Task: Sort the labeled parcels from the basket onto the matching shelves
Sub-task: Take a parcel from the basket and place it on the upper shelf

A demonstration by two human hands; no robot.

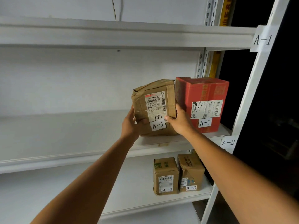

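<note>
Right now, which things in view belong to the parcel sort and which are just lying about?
In the job: brown A-1 parcel, in the grip of left hand and right hand; red A-1 parcel beside it; two A-2 parcels on the shelf below; A-1 tag and A-2 tag on the post.
Just lying about: wall cable; yellow strip at top right.

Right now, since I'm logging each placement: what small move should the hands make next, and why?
Probably release it and draw both hands back. The brown parcel, labelled A-1, seems to sit upright on the shelf close beside the red box, also labelled A-1, below the A-1 shelf tag. The left hand and right hand grip its lower sides.
</note>
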